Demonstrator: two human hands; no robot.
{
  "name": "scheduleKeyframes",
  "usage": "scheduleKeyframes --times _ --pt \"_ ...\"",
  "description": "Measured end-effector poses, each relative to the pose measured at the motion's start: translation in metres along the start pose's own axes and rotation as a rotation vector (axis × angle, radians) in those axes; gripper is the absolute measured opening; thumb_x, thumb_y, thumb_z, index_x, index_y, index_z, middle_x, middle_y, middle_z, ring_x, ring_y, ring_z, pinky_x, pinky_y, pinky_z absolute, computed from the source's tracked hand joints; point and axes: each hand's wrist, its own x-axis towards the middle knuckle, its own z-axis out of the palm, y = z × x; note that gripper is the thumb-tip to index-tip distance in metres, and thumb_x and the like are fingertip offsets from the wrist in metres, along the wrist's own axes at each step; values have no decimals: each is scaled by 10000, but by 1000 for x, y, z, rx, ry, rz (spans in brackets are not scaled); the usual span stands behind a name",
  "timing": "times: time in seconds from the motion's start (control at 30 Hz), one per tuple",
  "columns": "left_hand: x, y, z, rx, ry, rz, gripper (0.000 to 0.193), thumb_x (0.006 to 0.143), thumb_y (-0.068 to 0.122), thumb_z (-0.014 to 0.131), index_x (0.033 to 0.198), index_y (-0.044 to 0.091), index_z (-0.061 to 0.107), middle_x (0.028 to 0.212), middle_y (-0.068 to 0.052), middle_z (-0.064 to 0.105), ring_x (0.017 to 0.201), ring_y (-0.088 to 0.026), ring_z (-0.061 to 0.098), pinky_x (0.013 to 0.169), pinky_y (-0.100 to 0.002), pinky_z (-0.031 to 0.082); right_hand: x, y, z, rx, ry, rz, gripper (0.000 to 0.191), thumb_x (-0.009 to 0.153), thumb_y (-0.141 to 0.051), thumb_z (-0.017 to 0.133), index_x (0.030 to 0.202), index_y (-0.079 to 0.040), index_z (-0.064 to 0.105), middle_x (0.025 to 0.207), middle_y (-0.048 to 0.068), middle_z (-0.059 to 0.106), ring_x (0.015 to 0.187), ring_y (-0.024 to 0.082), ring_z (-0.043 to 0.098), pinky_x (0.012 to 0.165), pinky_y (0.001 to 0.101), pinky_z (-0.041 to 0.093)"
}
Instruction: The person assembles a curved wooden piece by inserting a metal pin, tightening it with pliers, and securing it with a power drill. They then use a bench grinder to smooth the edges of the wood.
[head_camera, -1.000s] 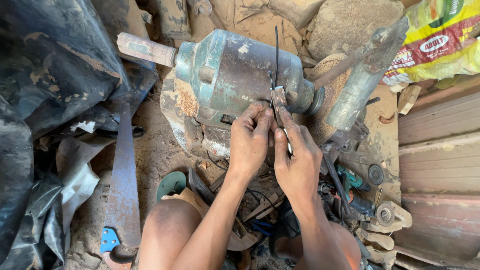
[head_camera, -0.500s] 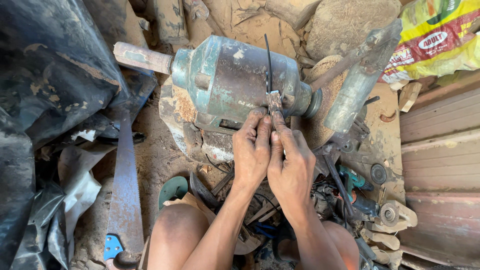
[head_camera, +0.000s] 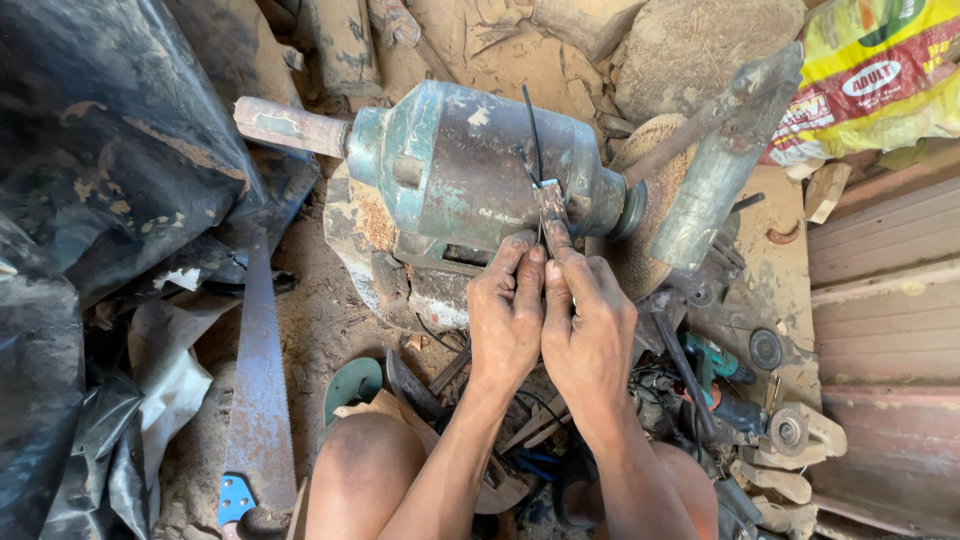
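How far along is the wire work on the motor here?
Done: the black wire already lies over the green motor. In hand: left hand and right hand pinch the wire's taped end together. Left: the wire's upper end is loose; further steps can't be judged.

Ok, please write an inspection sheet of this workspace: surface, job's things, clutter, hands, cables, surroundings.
Surface: sandy ground, dusty.
Job's things: green motor lying on its side; small metal piece against it, with a thin black wire rising above.
Clutter: rusty saw at left; green drill, discs and wood scraps at right.
Hands: left hand and right hand side by side, fingertips pinching the metal piece.
Cables: dark cables under the wrists.
Surroundings: black sheeting at left, yellow sack top right, wooden boards at right.
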Motion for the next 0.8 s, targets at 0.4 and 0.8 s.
scheduleKeyframes --times 0.4,0.8 --pt "-38 -9 8 95 -65 -51 164 1035 113 561 943 -16 602 664 -78 570 627 -149 520 592 -338 492 46 7 -5 131 9 227 333 1059 -142 609 1381 -100 681 866 71 716 644 130 520 581 301 451" --pt "-9 -2 -4 -54 -109 -223 285 1032 148 571 1261 7 666 700 4 558 628 -70 481 565 -254 430 -2 9 -15 74 29 -90 298 1056 -106 598 1337 -24 654 1167 184 732 1025 304 746 868 396 575"
